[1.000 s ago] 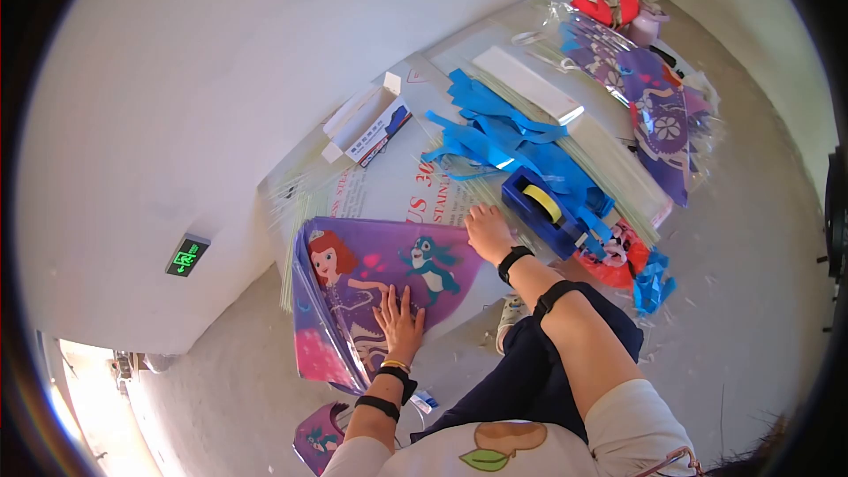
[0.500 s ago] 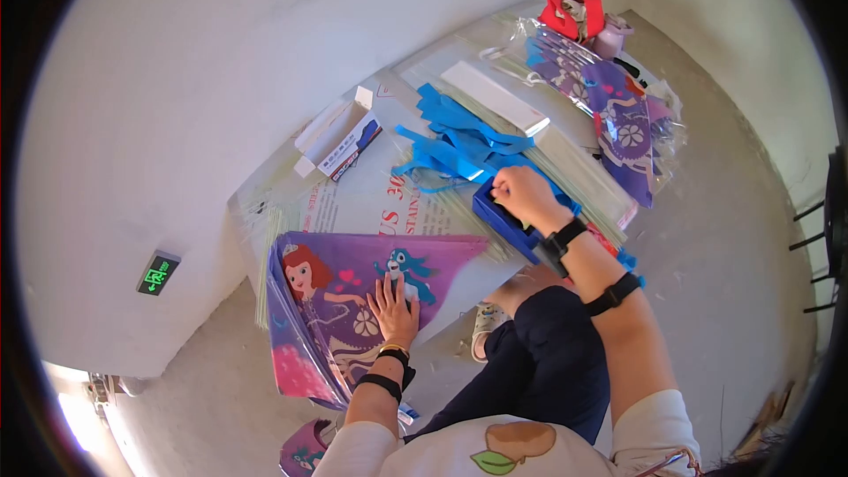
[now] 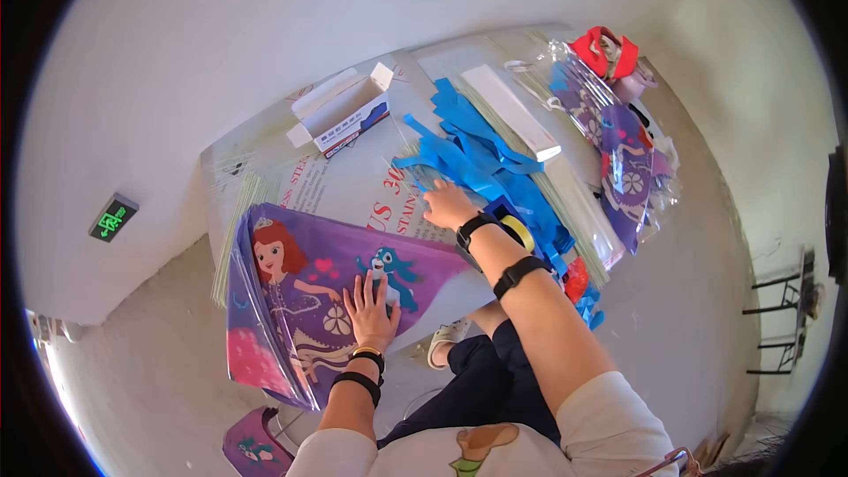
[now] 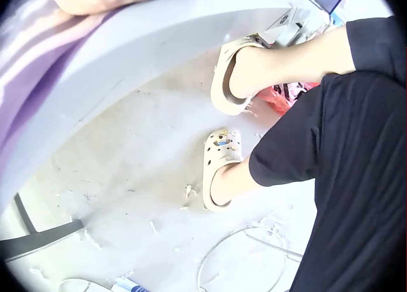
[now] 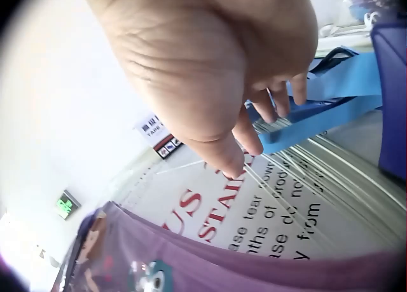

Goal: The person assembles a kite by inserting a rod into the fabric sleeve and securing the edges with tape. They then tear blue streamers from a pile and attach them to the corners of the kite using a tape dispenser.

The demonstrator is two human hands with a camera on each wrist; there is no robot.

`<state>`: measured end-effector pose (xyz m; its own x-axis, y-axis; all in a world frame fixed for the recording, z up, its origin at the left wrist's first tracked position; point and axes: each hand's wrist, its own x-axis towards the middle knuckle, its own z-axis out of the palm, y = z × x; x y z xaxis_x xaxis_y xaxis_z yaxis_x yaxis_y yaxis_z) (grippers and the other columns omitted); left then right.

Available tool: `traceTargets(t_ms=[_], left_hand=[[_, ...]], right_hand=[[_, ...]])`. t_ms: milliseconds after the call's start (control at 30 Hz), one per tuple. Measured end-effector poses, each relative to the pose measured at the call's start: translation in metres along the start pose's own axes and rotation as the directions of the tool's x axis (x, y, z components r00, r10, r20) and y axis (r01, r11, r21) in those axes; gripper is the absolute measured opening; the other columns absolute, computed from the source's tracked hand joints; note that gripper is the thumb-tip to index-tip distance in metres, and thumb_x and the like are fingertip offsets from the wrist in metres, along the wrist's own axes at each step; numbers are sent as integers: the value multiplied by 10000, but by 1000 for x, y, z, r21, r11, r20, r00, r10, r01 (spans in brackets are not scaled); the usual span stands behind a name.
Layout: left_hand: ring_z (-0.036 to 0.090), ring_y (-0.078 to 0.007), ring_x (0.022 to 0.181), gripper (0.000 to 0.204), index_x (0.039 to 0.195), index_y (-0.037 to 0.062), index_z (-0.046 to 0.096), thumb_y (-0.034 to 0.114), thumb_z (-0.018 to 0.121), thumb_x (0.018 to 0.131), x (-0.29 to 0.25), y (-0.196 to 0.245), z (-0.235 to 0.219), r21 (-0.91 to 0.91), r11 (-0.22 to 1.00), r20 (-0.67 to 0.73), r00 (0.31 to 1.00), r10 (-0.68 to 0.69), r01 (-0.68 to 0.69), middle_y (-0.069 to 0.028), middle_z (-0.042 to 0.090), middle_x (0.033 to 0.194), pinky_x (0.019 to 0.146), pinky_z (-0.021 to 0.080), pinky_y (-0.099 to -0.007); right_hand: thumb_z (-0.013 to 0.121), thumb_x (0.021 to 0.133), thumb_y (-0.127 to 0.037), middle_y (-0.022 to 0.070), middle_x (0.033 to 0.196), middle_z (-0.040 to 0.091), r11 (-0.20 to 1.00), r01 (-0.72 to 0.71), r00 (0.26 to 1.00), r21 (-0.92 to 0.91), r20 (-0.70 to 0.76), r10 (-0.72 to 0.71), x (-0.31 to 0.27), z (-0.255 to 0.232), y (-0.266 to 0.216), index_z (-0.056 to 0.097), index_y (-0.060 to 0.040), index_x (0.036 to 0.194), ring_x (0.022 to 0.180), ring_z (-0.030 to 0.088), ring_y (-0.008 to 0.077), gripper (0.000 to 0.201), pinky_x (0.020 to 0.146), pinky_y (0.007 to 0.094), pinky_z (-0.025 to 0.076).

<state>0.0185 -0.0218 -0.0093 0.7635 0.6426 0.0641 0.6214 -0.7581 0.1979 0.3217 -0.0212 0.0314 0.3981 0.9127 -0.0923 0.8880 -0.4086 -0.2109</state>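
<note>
A stack of purple pennants [image 3: 291,291] in clear film, printed with a princess and a blue rabbit, lies at the table's near left. My left hand [image 3: 374,314] rests on it with fingers spread, over the rabbit's lower part. My right hand [image 3: 450,205] reaches past the stack's upper edge, above thin pale rods [image 5: 305,171] on the lettered sheet [image 5: 216,209]. Its thumb and forefinger point down, tips close together at the rod ends; the other fingers hang loosely bent. Behind that wrist stands a blue tape dispenser [image 3: 502,208] with a yellow roll [image 3: 519,234], partly hidden by the forearm.
Blue fabric strips [image 3: 477,155] lie beyond the right hand, near a long white box [image 3: 512,110]. An opened carton [image 3: 344,115] stands at the back. More rods [image 3: 231,238] lie at the left edge, and wrapped pennants [image 3: 627,168] at the far right.
The right hand went from the stack's right corner to the tape dispenser, then left to above the rods. The left hand stays on the pennants. The head view has shifted.
</note>
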Motion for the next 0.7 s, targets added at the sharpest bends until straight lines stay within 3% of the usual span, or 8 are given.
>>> traceTargets(t_ms=[133, 200, 267, 333, 367, 433, 467, 700], left_hand=[[266, -341, 1431, 639, 1465, 194, 408, 370, 571, 873, 2, 0, -6, -27, 999, 31, 999, -16, 17, -89, 327, 1536, 1174, 104, -590], [268, -344, 1430, 653, 1468, 192, 401, 368, 581, 866, 2, -1, -6, -23, 1000, 29, 1000, -7, 8, -92, 325, 1536, 1175, 106, -589], [269, -345, 1429, 656, 1468, 191, 402, 367, 584, 863, 1, -1, -5, -28, 1000, 26, 1000, -9, 10, -93, 324, 1537, 1175, 108, -588], [269, -344, 1430, 656, 1466, 191, 403, 369, 583, 861, 1, -2, -6, -26, 1000, 24, 1000, -7, 8, -92, 323, 1538, 1176, 110, -587], [269, -344, 1430, 656, 1466, 191, 403, 369, 583, 861, 0, -2, -6, -34, 999, 22, 1000, -5, 6, -92, 323, 1538, 1176, 110, -587], [263, -341, 1434, 655, 1467, 193, 401, 376, 577, 863, 0, -2, -4, -19, 1000, 11, 1000, -8, 8, -87, 319, 1541, 1177, 108, -586], [253, -337, 1440, 655, 1469, 193, 398, 382, 571, 866, 0, -3, -4, -23, 1000, 15, 1000, -8, 8, -83, 317, 1543, 1179, 105, -584], [240, -332, 1446, 646, 1468, 190, 400, 373, 566, 871, -2, -2, -5, -34, 999, 11, 1000, -8, 8, -82, 308, 1547, 1183, 91, -581]], right_hand=[[693, 821, -249, 172, 1169, 606, 991, 71, 997, -118, -17, -73, 18, 21, 12, 692, -71, 1059, 1076, 596, 334, 297, 952, 453, 461], [699, 821, -225, 152, 1165, 618, 979, 99, 994, 181, -58, -90, 31, 8, 24, 700, -72, 1045, 1073, 603, 307, 270, 917, 432, 478], [700, 831, -190, 101, 1073, 676, 855, 221, 950, 468, -300, -81, 42, -9, 47, 711, -68, 1054, 979, 641, 230, 254, 867, 363, 493], [685, 857, -174, 68, 966, 708, 480, -23, 993, 877, -36, 113, 38, -74, 62, 720, -59, 1067, 890, 648, 159, 242, 843, 304, 491], [643, 895, -160, 44, 893, 712, 458, 120, 977, 881, -186, 102, 38, -92, 79, 726, -49, 1071, 864, 636, 113, 225, 848, 268, 479], [610, 920, -124, 56, 957, 713, 370, 99, 941, 924, -208, 268, 8, -160, 82, 718, -18, 1084, 916, 647, 135, 223, 859, 270, 479], [607, 920, -96, 65, 1016, 708, 174, 157, 932, 972, -204, 300, 10, -165, 102, 706, -7, 1109, 909, 647, 145, 231, 856, 264, 480], [562, 927, -12, 76, 1130, 675, 129, 297, 859, 946, -324, 397, -52, -254, 142, 670, 3, 1173, 805, 600, 121, 269, 734, 237, 471]])
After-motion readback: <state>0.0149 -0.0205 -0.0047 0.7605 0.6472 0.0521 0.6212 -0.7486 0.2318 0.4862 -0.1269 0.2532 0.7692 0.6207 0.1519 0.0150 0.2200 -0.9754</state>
